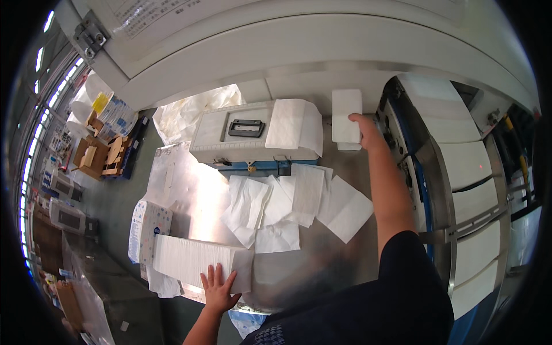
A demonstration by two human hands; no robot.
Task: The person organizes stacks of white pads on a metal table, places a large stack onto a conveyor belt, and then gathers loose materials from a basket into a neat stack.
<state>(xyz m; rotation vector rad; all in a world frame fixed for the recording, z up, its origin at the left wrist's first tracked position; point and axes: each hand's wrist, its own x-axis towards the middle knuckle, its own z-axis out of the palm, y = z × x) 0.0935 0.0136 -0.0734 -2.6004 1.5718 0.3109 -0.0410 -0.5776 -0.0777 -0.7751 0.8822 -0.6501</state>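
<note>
My left hand lies with fingers spread on the near end of a long row of folded white paper tissues. The far left end of that row meets a printed white and blue tissue pack. At the back right, my right hand grips a small stack of folded white tissues at its right edge. The thumb shows on top; the other fingers are mostly hidden. Loose white tissue sheets lie scattered between the two hands on the metal table.
A grey toolbox with a black handle stands at the back, a white sheet draped over its right end. To the right runs a machine lane filled with white tissue stacks. A framed panel hangs overhead. Cardboard boxes stand at the left.
</note>
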